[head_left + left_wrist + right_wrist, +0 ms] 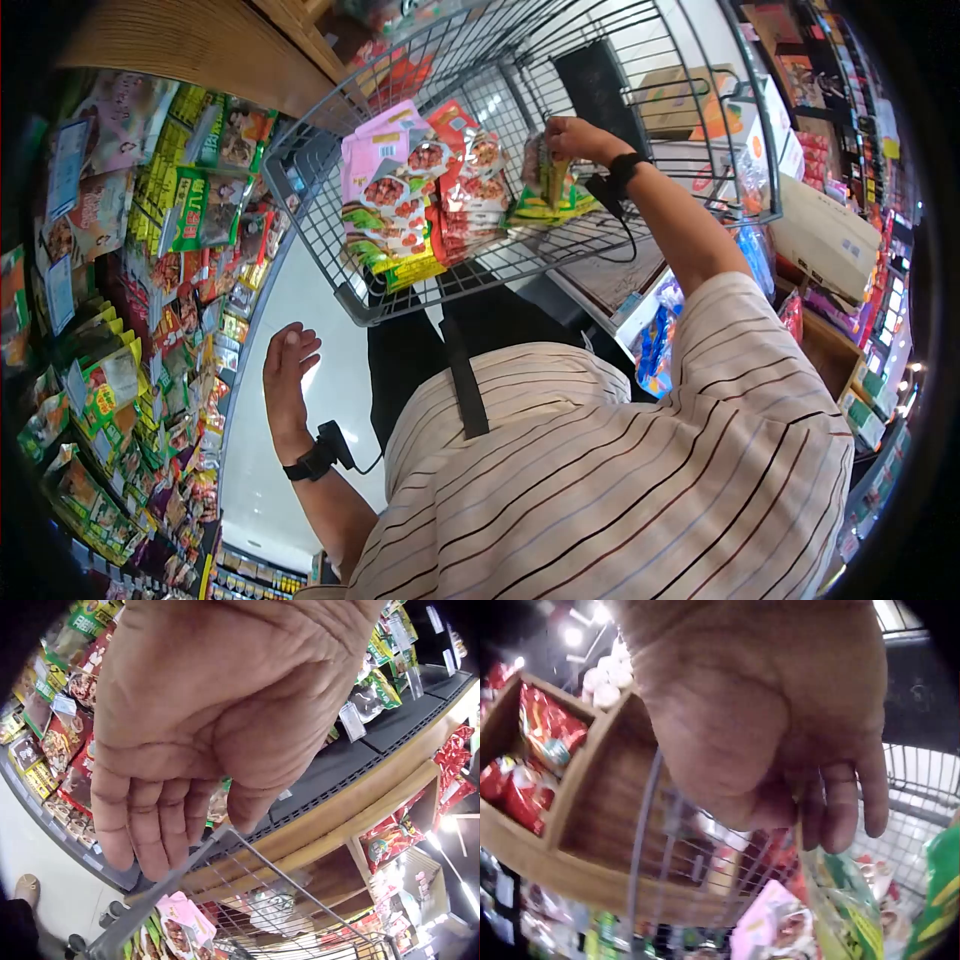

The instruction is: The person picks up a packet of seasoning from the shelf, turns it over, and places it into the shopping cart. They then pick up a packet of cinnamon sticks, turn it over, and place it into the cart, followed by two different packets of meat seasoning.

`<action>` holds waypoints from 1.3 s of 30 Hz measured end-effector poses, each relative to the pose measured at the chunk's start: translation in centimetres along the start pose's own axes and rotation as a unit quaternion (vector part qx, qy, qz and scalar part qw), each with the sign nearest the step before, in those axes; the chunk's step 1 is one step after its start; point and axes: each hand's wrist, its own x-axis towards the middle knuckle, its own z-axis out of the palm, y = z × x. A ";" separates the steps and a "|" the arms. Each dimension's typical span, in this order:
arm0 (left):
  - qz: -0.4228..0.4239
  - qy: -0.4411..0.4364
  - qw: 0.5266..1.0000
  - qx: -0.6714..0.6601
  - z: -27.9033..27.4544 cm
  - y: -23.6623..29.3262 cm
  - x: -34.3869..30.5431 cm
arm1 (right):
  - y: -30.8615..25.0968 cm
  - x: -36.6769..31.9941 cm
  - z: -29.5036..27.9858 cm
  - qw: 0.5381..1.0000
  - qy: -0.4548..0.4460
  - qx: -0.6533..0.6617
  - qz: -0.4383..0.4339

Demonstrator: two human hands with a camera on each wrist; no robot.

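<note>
My right hand (585, 140) pinches the top edge of a green and yellow snack bag (545, 185) inside the wire shopping cart (350, 305). In the right wrist view the thumb and fingers of that hand (772, 712) meet at the top of a clear-and-green bag (844, 907). To the left in the cart lie red bags (470, 180) and pink bags (380, 150) with food pictures. My left hand (287, 380) hangs in the air outside the cart, holding nothing; the left wrist view shows its palm (225, 697) with fingers extended above the cart rim.
Shelves of packaged snacks (205, 210) line the left side. A wooden display (607, 817) stands beyond the cart, with red bags (551, 735) in it. At the right are a cardboard box (825, 240) and more shelves. A black panel (600, 95) is at the cart's far side.
</note>
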 end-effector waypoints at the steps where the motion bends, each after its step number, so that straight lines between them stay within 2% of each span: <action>1: 0.016 -0.003 1.000 -0.002 0.1 0.3 0.1 | -2.8 -2.4 -1.3 0.991 -0.012 0.130 0.009; 2: 0.027 -0.012 1.000 -0.011 0.4 0.7 0.2 | -6.0 -5.1 -2.3 0.964 -0.036 0.262 -0.023; 3: 0.037 -0.019 0.999 -0.019 0.8 1.2 0.2 | -8.5 -7.1 -3.2 0.952 -0.044 0.299 -0.054; 5: 0.062 -0.042 0.997 -0.025 1.4 2.5 0.1 | -11.8 -9.7 -4.6 0.932 -0.067 0.340 -0.110; 6: 0.077 -0.056 0.995 -0.023 1.7 3.2 -0.1 | -13.8 -11.5 -4.9 0.906 -0.088 0.382 -0.159; 9: 0.133 -0.094 0.986 -0.025 2.6 5.1 -0.4 | -19.2 -15.0 -4.6 0.853 -0.120 0.455 -0.226; 11: 0.167 -0.113 0.979 -0.040 3.4 6.3 -0.7 | -21.5 -16.3 -4.2 0.833 -0.149 0.468 -0.255; 12: 0.186 -0.125 0.973 -0.053 3.8 7.3 -1.2 | -22.2 -15.8 -3.7 0.825 -0.046 0.294 -0.480; 14: 0.208 -0.133 0.966 -0.074 4.7 8.6 -2.1 | -23.0 -15.4 -2.7 0.784 -0.017 0.204 -0.586; 15: 0.219 -0.135 0.963 -0.084 5.0 9.2 -2.5 | -23.5 -15.7 -2.2 0.806 -0.099 0.308 -0.495; 16: 0.228 -0.152 0.956 -0.101 5.1 9.5 -2.8 | -24.3 -16.2 -1.6 0.801 -0.170 0.374 -0.435; 17: 0.228 -0.165 0.952 -0.120 5.2 9.6 -3.1 | -25.1 -16.7 -1.1 0.788 -0.230 0.439 -0.365; 19: 0.226 -0.193 0.941 -0.159 5.3 9.6 -3.6 | -27.5 -18.1 0.0 0.740 -0.325 0.503 -0.306; 20: 0.214 -0.215 0.933 -0.195 5.4 9.8 -4.3 | -27.6 -17.9 0.8 0.746 -0.305 0.507 -0.306; 23: 0.200 -0.225 0.917 -0.262 5.2 9.2 -5.6 | -28.5 -17.0 2.6 0.736 -0.346 0.497 -0.303; 24: 0.195 -0.241 0.902 -0.302 5.0 8.9 -5.7 | -29.0 -17.7 3.1 0.746 -0.329 0.495 -0.300; 27: 0.223 -0.239 0.884 -0.334 4.7 7.9 -6.0 | -29.7 -17.9 4.6 0.729 -0.342 0.513 -0.298; 28: 0.231 -0.220 0.883 -0.343 4.6 7.6 -6.1 | -29.9 -18.1 4.6 0.702 -0.381 0.519 -0.305; 31: 0.256 -0.167 0.876 -0.374 4.2 7.3 -6.4 | -30.9 -19.0 5.2 0.711 -0.301 0.588 -0.243; 33: 0.262 -0.138 0.867 -0.401 3.6 7.0 -6.8 | -31.1 -19.8 5.7 0.701 -0.242 0.625 -0.246; 34: 0.272 -0.133 0.857 -0.418 3.3 6.7 -6.6 | -30.4 -18.9 7.2 0.720 -0.107 0.519 -0.449; 36: 0.280 -0.107 0.846 -0.440 2.8 6.5 -6.5 | -30.2 -18.2 8.3 0.694 -0.099 0.490 -0.517; 37: 0.284 -0.094 0.841 -0.452 2.6 6.4 -6.4 | -30.4 -18.3 7.8 0.676 -0.230 0.580 -0.391; 38: 0.277 -0.108 0.835 -0.463 1.9 5.7 -5.6 | -30.8 -18.5 7.6 0.632 -0.352 0.645 -0.247; 39: 0.285 -0.097 0.831 -0.467 1.7 5.8 -5.8 | -31.1 -18.5 8.0 0.647 -0.354 0.624 -0.257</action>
